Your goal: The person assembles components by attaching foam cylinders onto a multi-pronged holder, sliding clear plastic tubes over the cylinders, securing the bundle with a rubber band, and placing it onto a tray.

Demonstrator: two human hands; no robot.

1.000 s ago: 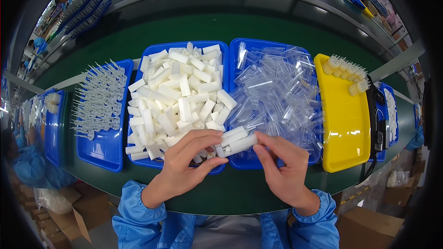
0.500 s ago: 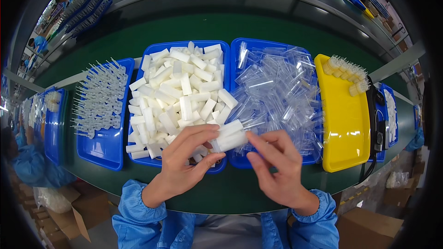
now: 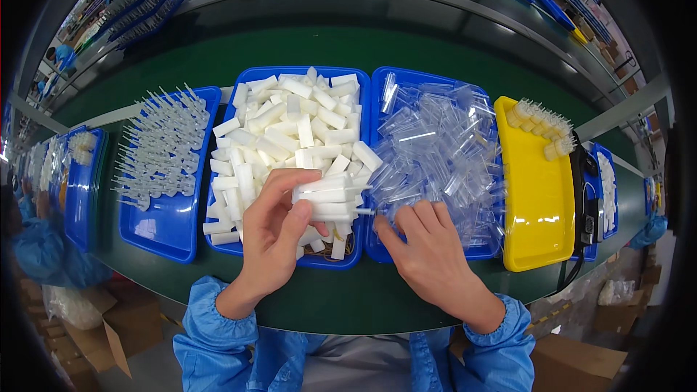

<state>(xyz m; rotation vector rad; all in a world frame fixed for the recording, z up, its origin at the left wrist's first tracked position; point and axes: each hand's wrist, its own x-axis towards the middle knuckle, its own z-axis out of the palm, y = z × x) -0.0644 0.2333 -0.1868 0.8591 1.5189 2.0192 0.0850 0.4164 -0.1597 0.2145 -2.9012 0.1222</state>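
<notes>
We see the left hand [image 3: 270, 236] just below the middle of the frame, curled closed around a small stack of white plastic pieces [image 3: 327, 199], thumb on the near side and fingers wrapped over the top. The stack lies sideways, its ends pointing toward the right. The right hand [image 3: 428, 254] sits just beside it, lower centre-right, fingers loosely bent and half open, fingertips resting at the near edge of the heap of clear plastic caps [image 3: 439, 149]; we cannot tell whether it pinches one.

Under the left hand stands a blue tray [image 3: 243, 83] piled with more white pieces. The clear caps fill a second blue tray [image 3: 406, 76] touching it on the right. Further right lies a yellow tray [image 3: 541, 203] with a few cream-coloured parts [image 3: 541, 125] in its upper corner. At the left of the frame another blue tray [image 3: 160, 225] carries rows of slim translucent tips [image 3: 160, 145]. All stand on the green tabletop [image 3: 348, 43].
</notes>
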